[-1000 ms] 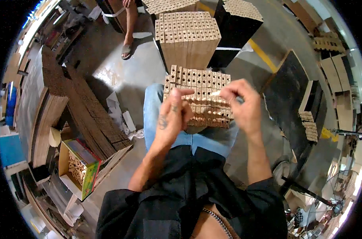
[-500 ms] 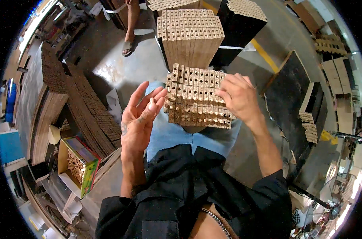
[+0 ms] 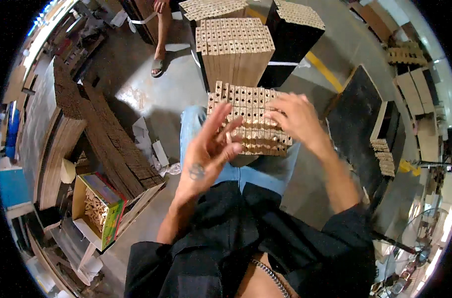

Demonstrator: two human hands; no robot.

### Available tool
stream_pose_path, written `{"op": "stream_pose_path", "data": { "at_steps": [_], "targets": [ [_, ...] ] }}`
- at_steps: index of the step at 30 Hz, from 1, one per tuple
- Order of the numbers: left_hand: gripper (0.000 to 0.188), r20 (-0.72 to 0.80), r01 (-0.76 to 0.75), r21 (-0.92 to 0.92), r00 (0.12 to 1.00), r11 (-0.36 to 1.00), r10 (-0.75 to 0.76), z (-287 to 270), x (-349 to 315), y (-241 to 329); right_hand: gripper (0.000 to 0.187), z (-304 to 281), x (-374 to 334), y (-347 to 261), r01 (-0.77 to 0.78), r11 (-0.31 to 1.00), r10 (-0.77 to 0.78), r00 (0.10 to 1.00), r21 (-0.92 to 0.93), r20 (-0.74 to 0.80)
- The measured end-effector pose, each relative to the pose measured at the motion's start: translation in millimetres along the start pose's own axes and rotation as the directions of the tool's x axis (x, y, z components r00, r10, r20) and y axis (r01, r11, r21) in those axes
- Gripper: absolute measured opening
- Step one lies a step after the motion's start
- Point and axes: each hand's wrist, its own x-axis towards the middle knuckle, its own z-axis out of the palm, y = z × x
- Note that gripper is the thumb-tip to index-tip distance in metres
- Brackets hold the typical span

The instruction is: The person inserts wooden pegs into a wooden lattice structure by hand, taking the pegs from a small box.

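A stack of narrow wooden strips [image 3: 253, 102] with rows of round holes rests upright between my knees. Short wooden dowels [image 3: 258, 140] stick out of its nearer rows, while the farther holes look open. My left hand [image 3: 206, 154] is at the near left of the stack, palm up, fingers loosely curled and blurred. A small pale dowel [image 3: 229, 136] seems to sit between its thumb and fingers. Over the stack's right side, my right hand [image 3: 298, 119] has its thumb and fingers bent close together at the holes; whatever is between them is hidden.
A box of loose dowels [image 3: 94, 208] stands at my left, beside long dark-faced boards [image 3: 112, 134]. Ahead are tall bundles of drilled strips [image 3: 236, 37]. Another person's sandalled foot [image 3: 158, 65] is at the far left. A black panel [image 3: 357, 114] lies to the right.
My left hand has moved right and inward, from beside the stack to over its near left part. My right hand has shifted slightly left and stays over the right side.
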Motion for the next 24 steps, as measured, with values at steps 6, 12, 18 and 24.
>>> {"op": "stream_pose_path", "data": {
  "at_steps": [6, 12, 18, 24],
  "targets": [
    [0.087, 0.206, -0.096, 0.638, 0.977, 0.764, -0.049, 23.9, -20.7, -18.5, 0.025, -1.9, -80.1, -70.5, -0.171, 0.734, 0.237, 0.971, 0.657, -0.011],
    [0.086, 0.401, -0.310, 0.688, 0.916, 0.657, 0.013, 34.3, -19.1, -27.3, 0.012, 9.6, -106.2, -73.4, -0.256, 0.676, 0.294, 0.954, 0.692, 0.066],
    [0.071, 0.138, 0.032, 0.561, 0.982, 0.827, -0.132, 33.4, -22.6, -16.9, 0.014, 16.3, -92.7, -13.2, -0.251, 0.850, 0.412, 0.864, 0.464, -0.288],
    [0.046, -0.132, 0.090, 0.603, 0.991, 0.793, -0.012, -15.5, -41.8, -15.7, 0.013, 10.7, -79.5, -2.1, -0.137, 0.937, 0.234, 0.929, 0.322, -0.285]
  ]
}}
